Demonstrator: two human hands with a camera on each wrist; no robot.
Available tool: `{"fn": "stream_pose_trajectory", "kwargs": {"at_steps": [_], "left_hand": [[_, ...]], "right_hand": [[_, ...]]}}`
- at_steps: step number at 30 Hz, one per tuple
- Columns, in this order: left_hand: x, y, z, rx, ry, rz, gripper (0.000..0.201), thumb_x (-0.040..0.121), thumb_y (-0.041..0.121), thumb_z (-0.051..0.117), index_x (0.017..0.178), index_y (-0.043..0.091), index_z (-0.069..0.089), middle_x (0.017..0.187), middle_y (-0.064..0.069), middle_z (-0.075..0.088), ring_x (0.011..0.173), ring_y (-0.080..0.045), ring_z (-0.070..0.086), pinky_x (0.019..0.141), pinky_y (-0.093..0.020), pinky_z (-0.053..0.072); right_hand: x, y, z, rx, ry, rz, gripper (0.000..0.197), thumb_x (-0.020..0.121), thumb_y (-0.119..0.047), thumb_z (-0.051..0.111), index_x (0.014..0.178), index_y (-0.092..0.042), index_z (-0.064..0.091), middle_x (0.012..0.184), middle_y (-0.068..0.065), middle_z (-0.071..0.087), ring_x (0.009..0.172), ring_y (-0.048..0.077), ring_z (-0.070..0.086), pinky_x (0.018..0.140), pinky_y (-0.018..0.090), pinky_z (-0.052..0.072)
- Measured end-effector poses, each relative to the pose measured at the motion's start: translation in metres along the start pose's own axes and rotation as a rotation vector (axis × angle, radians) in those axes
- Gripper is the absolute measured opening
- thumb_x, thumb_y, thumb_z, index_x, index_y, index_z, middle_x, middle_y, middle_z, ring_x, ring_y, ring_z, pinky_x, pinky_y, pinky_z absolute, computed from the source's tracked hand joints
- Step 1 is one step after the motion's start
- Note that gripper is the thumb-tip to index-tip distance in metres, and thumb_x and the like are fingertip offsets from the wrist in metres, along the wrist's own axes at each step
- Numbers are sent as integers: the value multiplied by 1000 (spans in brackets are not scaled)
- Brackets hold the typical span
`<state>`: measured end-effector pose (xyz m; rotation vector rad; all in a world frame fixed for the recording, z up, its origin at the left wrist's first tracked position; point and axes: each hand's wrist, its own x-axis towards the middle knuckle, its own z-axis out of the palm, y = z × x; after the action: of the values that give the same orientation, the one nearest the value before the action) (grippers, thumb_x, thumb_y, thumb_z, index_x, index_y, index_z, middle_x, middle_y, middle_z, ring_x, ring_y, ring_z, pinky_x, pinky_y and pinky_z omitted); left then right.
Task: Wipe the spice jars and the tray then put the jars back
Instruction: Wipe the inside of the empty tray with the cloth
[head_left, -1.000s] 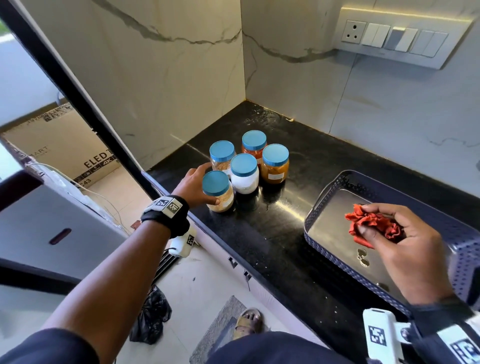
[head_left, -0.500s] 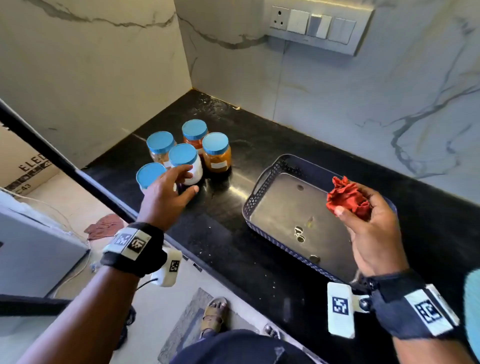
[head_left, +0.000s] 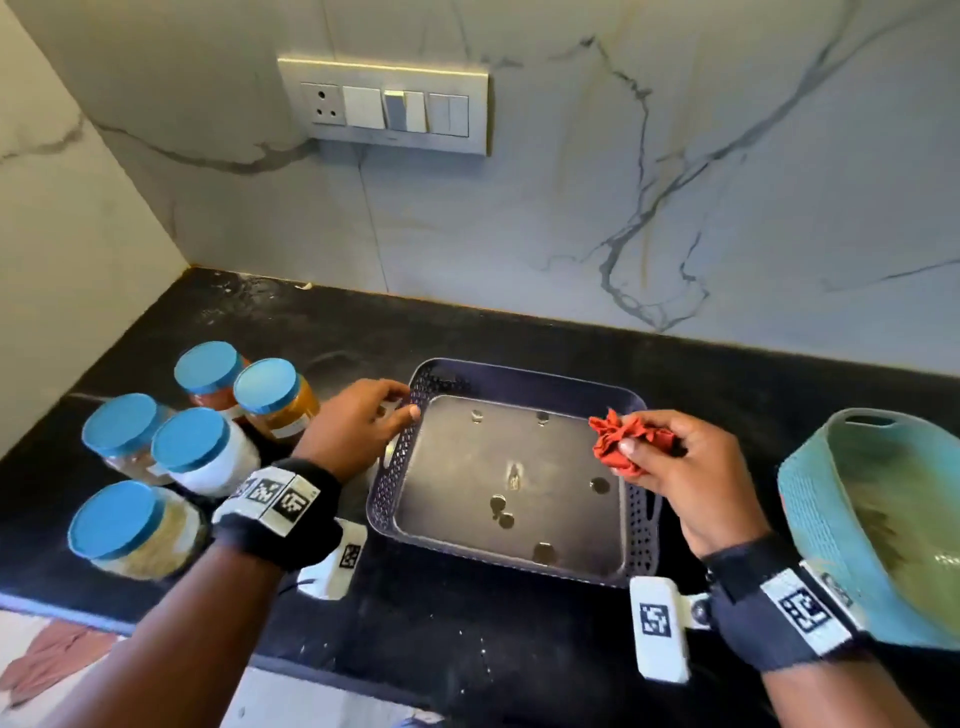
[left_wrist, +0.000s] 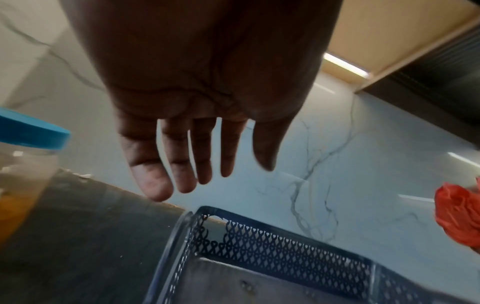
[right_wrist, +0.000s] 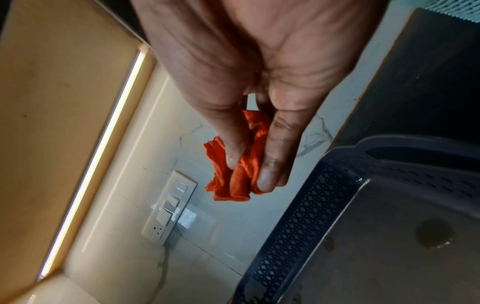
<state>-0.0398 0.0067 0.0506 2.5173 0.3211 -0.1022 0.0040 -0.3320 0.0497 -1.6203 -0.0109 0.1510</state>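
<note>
Several blue-lidded spice jars (head_left: 205, 451) stand grouped on the black counter at the left; one jar (left_wrist: 23, 156) shows at the left edge of the left wrist view. A dark perforated tray (head_left: 639, 540) sits mid-counter, stained and holding no jars; its mesh wall (left_wrist: 285, 253) and rim (right_wrist: 298, 222) also show. My left hand (head_left: 387, 413) hovers at the tray's far left corner, fingers (left_wrist: 182, 164) straight and holding nothing. Over the tray's right side, my right hand (head_left: 649, 449) pinches a crumpled red cloth (head_left: 615, 441), also seen as the cloth (right_wrist: 233, 174) between thumb and fingers.
A teal plastic basket (head_left: 810, 493) stands at the right edge of the counter. A switch panel (head_left: 384, 106) is on the marble wall behind. The counter's front edge (head_left: 363, 675) runs close to me, with floor below.
My left hand left the jars and moved right to the tray's left corner. The right hand lifted the cloth off the tray floor. My head turned right, bringing the teal basket into view.
</note>
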Motion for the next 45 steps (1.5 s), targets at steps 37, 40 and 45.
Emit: {"fn": "stream_pose_trajectory", "kwargs": {"at_steps": [37, 40, 45], "left_hand": [[41, -37, 16, 88, -367, -111, 26, 99, 35, 51, 122, 23, 49, 108, -13, 75, 80, -31, 75, 84, -38, 59], [42, -40, 21, 126, -380, -108, 33, 98, 33, 53, 126, 20, 43, 114, -17, 72, 93, -37, 73, 89, -45, 57], [43, -39, 24, 150, -397, -102, 29, 100, 29, 49, 124, 16, 42, 112, -19, 73, 92, -38, 73, 90, -47, 57]], "right_hand": [[78, 23, 96, -706, 93, 306, 18, 88, -13, 72, 105, -15, 79, 95, 7, 78, 90, 22, 75, 86, 42, 61], [79, 18, 95, -885, 78, 340, 18, 90, -25, 72, 103, -17, 80, 105, 8, 77, 105, 27, 70, 96, 38, 54], [92, 29, 103, -891, 63, 407, 20, 87, -12, 67, 84, -26, 82, 90, 3, 79, 90, 27, 73, 88, 42, 60]]}}
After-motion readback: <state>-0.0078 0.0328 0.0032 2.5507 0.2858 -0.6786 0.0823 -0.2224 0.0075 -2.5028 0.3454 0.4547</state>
